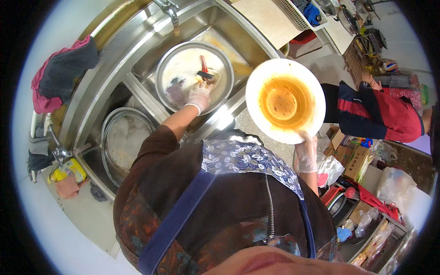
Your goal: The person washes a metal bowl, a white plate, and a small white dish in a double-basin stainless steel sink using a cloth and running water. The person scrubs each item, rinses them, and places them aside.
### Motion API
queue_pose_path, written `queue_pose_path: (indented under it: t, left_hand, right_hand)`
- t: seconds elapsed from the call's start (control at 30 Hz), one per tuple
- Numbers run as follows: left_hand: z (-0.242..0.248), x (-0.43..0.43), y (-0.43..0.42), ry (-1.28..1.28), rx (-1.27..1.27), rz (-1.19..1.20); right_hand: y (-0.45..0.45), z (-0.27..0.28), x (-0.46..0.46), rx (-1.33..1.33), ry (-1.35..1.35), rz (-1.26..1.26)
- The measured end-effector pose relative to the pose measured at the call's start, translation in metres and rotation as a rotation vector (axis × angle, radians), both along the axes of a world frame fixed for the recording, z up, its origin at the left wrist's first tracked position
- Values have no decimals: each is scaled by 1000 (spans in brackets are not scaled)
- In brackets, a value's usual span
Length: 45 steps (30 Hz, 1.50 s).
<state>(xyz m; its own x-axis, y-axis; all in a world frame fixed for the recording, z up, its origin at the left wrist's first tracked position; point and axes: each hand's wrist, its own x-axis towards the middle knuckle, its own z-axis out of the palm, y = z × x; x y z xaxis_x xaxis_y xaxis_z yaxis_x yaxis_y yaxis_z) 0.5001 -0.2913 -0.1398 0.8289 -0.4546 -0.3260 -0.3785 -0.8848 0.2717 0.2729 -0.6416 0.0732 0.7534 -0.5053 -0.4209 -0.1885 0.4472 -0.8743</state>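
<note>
My right hand (pixel 307 151), in a clear disposable glove, grips the rim of a wide white bowl (pixel 254 99). Brownish, oily liquid or residue with dark specks shows inside the bowl, which hangs to the right of the sink. My left hand (pixel 200 95), also gloved, reaches into a round metal basin (pixel 159 77) of cloudy, foamy water in the sink. Its fingers are at a brush with a red handle (pixel 203 63) and dark bristles, and a pale dish lies beside them, partly under water. Whether the fingers close on anything is hidden. A dark purplish thing (pixel 176 91) lies in the water at the left.
A second metal basin (pixel 104 141) of cloudy water stands in the left sink compartment. Faucets (pixel 167 7) rise at the sink's back and left. A yellow detergent bottle (pixel 74 170) and cloths lie at left. Another person (pixel 374 110) in red and navy stands at right, near boxes and bags.
</note>
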Motion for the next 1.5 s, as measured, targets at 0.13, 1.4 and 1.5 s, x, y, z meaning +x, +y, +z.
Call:
queue_pose_path:
  t: [0.13,1.4,1.5]
  left_hand:
    - [-14,11,-12,141,199,176]
    - [-98,12,-31,255,-7,354]
    - [-99,22,17,519,110,623]
  right_hand:
    - [7,-13,83,-236,181,190]
    - [146,-237,364,-983,-180,1444]
    - [156,-223,382,-1045,-78,1563]
